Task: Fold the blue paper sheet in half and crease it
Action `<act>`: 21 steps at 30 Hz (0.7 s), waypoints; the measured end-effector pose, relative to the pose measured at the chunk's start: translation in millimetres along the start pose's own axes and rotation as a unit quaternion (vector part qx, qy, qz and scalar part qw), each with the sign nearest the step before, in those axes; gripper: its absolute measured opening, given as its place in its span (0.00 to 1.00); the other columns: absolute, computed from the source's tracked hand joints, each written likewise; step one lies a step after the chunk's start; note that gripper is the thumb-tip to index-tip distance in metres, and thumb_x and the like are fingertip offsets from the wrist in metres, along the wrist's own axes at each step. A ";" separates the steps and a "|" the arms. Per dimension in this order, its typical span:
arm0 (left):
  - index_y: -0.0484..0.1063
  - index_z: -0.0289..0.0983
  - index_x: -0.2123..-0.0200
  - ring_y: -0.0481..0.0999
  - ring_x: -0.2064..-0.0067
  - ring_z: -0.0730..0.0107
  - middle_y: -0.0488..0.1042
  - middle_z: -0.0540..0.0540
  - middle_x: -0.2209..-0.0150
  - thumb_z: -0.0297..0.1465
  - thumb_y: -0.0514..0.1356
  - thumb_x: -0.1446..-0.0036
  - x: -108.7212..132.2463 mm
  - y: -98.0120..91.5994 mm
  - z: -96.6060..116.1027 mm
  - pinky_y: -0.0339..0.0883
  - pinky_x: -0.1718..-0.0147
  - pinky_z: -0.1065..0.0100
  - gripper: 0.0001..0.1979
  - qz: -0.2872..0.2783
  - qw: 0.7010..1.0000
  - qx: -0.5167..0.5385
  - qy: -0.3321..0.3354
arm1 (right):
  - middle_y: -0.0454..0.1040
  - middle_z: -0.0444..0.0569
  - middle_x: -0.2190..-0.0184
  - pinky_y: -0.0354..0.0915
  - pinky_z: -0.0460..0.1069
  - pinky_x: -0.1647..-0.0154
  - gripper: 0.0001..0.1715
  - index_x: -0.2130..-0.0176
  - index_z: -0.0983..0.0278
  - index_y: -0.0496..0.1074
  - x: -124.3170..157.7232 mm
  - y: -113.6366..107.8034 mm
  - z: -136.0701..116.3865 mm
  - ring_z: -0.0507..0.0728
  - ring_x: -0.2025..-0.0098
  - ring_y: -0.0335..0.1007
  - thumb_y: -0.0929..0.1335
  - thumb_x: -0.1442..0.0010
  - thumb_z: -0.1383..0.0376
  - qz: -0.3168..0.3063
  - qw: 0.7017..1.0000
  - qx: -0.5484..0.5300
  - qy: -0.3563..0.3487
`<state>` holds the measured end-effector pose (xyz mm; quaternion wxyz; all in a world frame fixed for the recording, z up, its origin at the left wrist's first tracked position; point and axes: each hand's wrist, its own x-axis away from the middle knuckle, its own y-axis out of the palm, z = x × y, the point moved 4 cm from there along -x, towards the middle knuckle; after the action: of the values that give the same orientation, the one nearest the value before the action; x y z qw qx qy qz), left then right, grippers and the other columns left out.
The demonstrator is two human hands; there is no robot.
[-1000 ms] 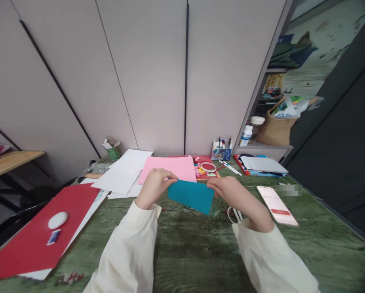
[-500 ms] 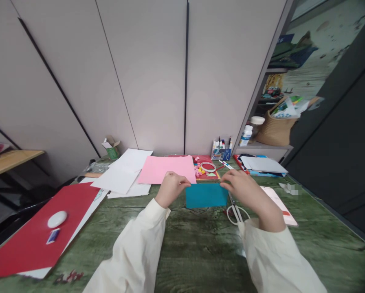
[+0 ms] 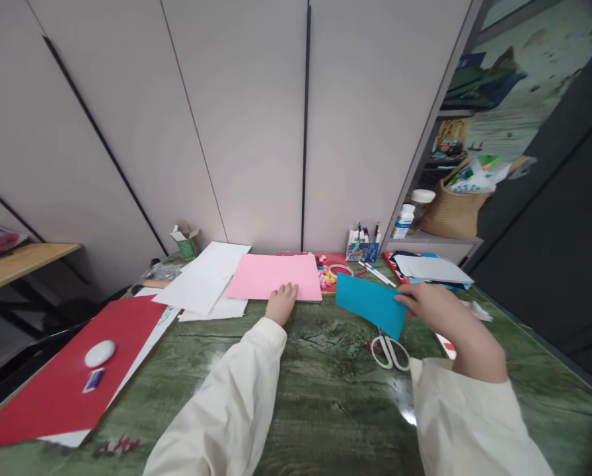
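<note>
A blue paper rectangle [image 3: 370, 304] hangs tilted in the air, its right end pinched between the thumb and fingers of my right hand [image 3: 427, 305]. White-handled scissors [image 3: 390, 352] lie on the table just below it, their blades partly covered by the blue paper. My left hand [image 3: 282, 304] rests on the front edge of the pink paper [image 3: 271, 276], fingers spread, with nothing held. To the left of the pink paper are white sheets [image 3: 201, 281].
Red paper [image 3: 73, 370] bearing a white oval object [image 3: 100, 354] and a small blue-and-white item [image 3: 93, 381] lies left. A pen box [image 3: 363, 246], beads, a ring and pens stand or lie at the back. Stacked papers [image 3: 432, 269] are at the right.
My left hand has let go of the blue paper and moved to the pink paper's front edge. My right hand has moved right with the blue paper, which now tilts.
</note>
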<state>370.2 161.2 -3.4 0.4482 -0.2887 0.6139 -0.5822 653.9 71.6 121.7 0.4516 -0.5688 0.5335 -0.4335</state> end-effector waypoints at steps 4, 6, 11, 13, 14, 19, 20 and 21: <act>0.65 0.33 0.53 0.70 0.55 0.63 0.69 0.41 0.55 0.30 0.53 0.42 -14.4 5.3 -5.4 0.66 0.58 0.56 0.14 -0.027 0.999 -0.018 0.020 | 0.74 0.44 0.80 0.53 0.45 0.75 0.12 0.74 0.61 0.69 -0.3 -1.2 -5.6 0.54 0.75 0.69 0.61 0.43 0.62 0.006 1.000 -0.010 -0.014; 0.64 0.33 0.52 0.72 0.58 0.65 0.70 0.42 0.56 0.30 0.53 0.42 -20.0 -4.1 -10.8 0.67 0.59 0.59 0.15 -0.019 1.000 -0.014 0.020 | 0.74 0.44 0.80 0.53 0.45 0.75 0.12 0.74 0.60 0.69 0.8 -2.4 -5.7 0.54 0.75 0.69 0.60 0.43 0.62 0.006 1.000 -0.014 -0.016; 0.63 0.39 0.48 0.74 0.58 0.63 0.73 0.39 0.56 0.25 0.51 0.43 -34.6 -51.2 -41.8 0.64 0.58 0.66 0.19 0.059 0.998 0.030 -0.021 | 0.75 0.44 0.79 0.53 0.46 0.75 0.13 0.71 0.61 0.70 4.9 -7.5 3.8 0.55 0.74 0.70 0.60 0.42 0.61 0.027 1.000 -0.012 -0.010; 0.64 0.40 0.48 0.74 0.57 0.64 0.75 0.41 0.57 0.24 0.49 0.43 -40.9 -71.3 -57.7 0.63 0.58 0.69 0.20 0.094 0.993 0.054 -0.045 | 0.75 0.45 0.78 0.54 0.46 0.74 0.13 0.70 0.61 0.70 5.6 -8.3 9.1 0.55 0.74 0.70 0.60 0.42 0.60 0.032 0.999 -0.013 -0.003; 0.66 0.39 0.50 0.74 0.57 0.63 0.75 0.41 0.57 0.24 0.49 0.44 -43.5 -80.8 -65.8 0.63 0.58 0.69 0.19 0.113 0.990 0.065 -0.060 | 0.75 0.45 0.78 0.54 0.46 0.74 0.13 0.69 0.61 0.71 5.7 -8.6 11.8 0.55 0.74 0.70 0.60 0.42 0.60 0.035 0.999 -0.013 0.001; 0.71 0.35 0.57 0.75 0.59 0.63 0.76 0.41 0.59 0.25 0.51 0.46 -47.0 -125.4 -100.8 0.64 0.60 0.68 0.15 0.205 0.964 0.122 -0.114 | 0.75 0.45 0.78 0.55 0.46 0.74 0.13 0.68 0.60 0.72 6.0 -10.4 20.4 0.56 0.75 0.70 0.60 0.43 0.59 0.057 0.998 -0.019 0.001; 0.72 0.35 0.57 0.75 0.59 0.64 0.77 0.42 0.60 0.25 0.51 0.46 -46.0 -134.5 -106.8 0.65 0.60 0.68 0.15 0.223 0.958 0.134 -0.122 | 0.75 0.45 0.79 0.55 0.46 0.74 0.14 0.68 0.60 0.72 6.3 -11.0 20.8 0.56 0.75 0.70 0.60 0.43 0.59 0.061 0.998 -0.020 -0.004; 0.72 0.35 0.58 0.75 0.59 0.64 0.77 0.42 0.60 0.25 0.51 0.46 -44.6 -143.8 -112.6 0.65 0.60 0.69 0.14 0.242 0.951 0.145 -0.131 | 0.75 0.45 0.79 0.55 0.46 0.74 0.14 0.68 0.60 0.72 6.7 -11.6 20.9 0.56 0.75 0.70 0.60 0.43 0.59 0.065 0.998 -0.021 -0.008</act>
<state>265.6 229.2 137.2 0.6888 -0.1371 0.5104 -0.4962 677.1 66.3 128.6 0.4709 -0.5458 0.5745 -0.3876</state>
